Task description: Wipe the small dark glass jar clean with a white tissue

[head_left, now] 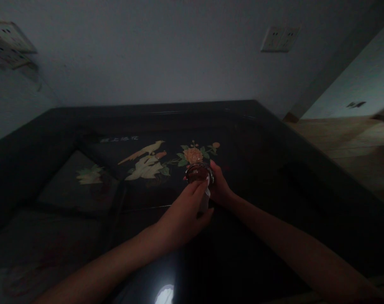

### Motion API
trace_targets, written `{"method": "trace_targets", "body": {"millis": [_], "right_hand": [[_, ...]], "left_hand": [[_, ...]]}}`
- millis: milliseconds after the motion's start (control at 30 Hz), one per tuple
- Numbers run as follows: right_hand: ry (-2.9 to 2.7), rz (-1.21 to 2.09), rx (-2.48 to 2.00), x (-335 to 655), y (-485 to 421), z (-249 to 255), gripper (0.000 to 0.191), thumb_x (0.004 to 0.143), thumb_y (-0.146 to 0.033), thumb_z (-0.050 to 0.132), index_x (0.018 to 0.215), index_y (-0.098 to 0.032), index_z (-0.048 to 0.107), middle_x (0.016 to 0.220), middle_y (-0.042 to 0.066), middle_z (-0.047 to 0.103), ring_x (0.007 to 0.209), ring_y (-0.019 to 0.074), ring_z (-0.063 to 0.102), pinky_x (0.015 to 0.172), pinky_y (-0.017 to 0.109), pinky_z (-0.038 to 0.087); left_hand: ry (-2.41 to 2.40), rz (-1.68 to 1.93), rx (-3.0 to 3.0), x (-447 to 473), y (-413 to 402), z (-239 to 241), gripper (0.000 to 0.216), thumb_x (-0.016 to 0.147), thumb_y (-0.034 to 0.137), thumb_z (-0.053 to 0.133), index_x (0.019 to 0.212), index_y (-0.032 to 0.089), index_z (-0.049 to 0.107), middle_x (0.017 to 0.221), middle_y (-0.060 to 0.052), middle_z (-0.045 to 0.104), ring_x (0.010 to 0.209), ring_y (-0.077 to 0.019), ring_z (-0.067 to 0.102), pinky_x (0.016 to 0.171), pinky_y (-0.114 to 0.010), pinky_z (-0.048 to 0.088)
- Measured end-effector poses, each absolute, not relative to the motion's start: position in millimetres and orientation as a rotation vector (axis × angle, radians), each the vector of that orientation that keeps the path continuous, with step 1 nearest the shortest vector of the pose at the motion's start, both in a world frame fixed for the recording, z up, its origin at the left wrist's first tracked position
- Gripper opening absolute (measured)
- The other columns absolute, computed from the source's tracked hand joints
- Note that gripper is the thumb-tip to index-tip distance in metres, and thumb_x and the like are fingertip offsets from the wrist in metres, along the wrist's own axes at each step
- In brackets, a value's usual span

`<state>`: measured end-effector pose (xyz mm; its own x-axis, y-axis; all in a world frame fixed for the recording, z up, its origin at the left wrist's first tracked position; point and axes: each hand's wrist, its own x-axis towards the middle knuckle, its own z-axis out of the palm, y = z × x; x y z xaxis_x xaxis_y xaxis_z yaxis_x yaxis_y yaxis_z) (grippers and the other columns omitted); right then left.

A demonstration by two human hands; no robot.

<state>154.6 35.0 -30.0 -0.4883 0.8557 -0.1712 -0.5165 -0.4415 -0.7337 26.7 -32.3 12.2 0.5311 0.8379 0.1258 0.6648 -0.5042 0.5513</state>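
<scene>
The room is dim. Over a glossy black table (258, 139) both my hands meet on a small round jar (199, 172) with a shiny rim and dark reddish contents. My right hand (219, 185) is wrapped around the jar's right side and holds it. My left hand (185, 213) is closed in a pinch at the jar's near edge, on a small pale strip (207, 191) that I cannot make out clearly. The jar's lower part is hidden behind my fingers.
The table top carries an inlaid picture of a bird (145, 152) and an orange flower (193, 154). A white wall with socket plates (279, 39) stands behind. Wooden floor (347, 139) shows at the right. A light glare (164, 293) sits near the front edge.
</scene>
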Motion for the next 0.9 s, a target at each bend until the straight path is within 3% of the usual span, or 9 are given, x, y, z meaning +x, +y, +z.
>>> {"method": "trace_targets", "body": {"millis": [200,367,533,767,900], "right_hand": [[-0.771,2.065,-0.666,155,38,-39,0.057,0.081,-0.063,0.038,0.103,-0.018,0.064,0.085,0.008,0.07,0.083,0.0226,0.065,0.073,0.036,0.051],[-0.791,2.094,-0.667,152,40,-51,0.061,0.082,-0.065,0.033,0.102,-0.017,0.065,0.081,0.006,0.069,0.079,0.0204,0.064,0.067,0.031,0.048],[-0.781,2.079,-0.665,150,39,-50,0.06,0.086,-0.063,0.03,0.103,-0.017,0.065,0.079,0.005,0.068,0.078,0.0195,0.063,0.065,0.03,0.047],[-0.77,2.086,-0.638,153,39,-43,0.055,0.083,-0.061,0.037,0.104,-0.018,0.065,0.084,0.006,0.07,0.082,0.0217,0.065,0.072,0.033,0.05],[-0.738,2.083,-0.681,154,37,-37,0.052,0.081,-0.06,0.042,0.101,-0.019,0.065,0.084,0.007,0.071,0.085,0.0226,0.065,0.076,0.035,0.05]], "left_hand": [[1.352,0.173,2.647,21,-31,22,0.042,0.085,0.02,0.053,0.126,0.014,0.046,0.127,-0.012,0.057,0.118,-0.0241,0.054,0.094,-0.038,0.05],[1.418,-0.035,2.836,17,-34,29,0.035,0.087,0.018,0.051,0.121,0.013,0.054,0.125,-0.014,0.059,0.117,-0.0255,0.055,0.089,-0.037,0.051],[1.429,-0.058,2.929,13,-34,29,0.036,0.09,0.02,0.048,0.124,0.013,0.053,0.13,-0.014,0.057,0.125,-0.0264,0.048,0.1,-0.044,0.043],[1.38,0.012,2.785,14,-26,24,0.034,0.086,0.019,0.053,0.119,0.012,0.054,0.125,-0.013,0.058,0.115,-0.0249,0.055,0.091,-0.036,0.051],[1.285,0.219,2.634,14,-22,22,0.034,0.087,0.02,0.051,0.12,0.014,0.052,0.124,-0.01,0.058,0.117,-0.0234,0.052,0.099,-0.037,0.047]]}}
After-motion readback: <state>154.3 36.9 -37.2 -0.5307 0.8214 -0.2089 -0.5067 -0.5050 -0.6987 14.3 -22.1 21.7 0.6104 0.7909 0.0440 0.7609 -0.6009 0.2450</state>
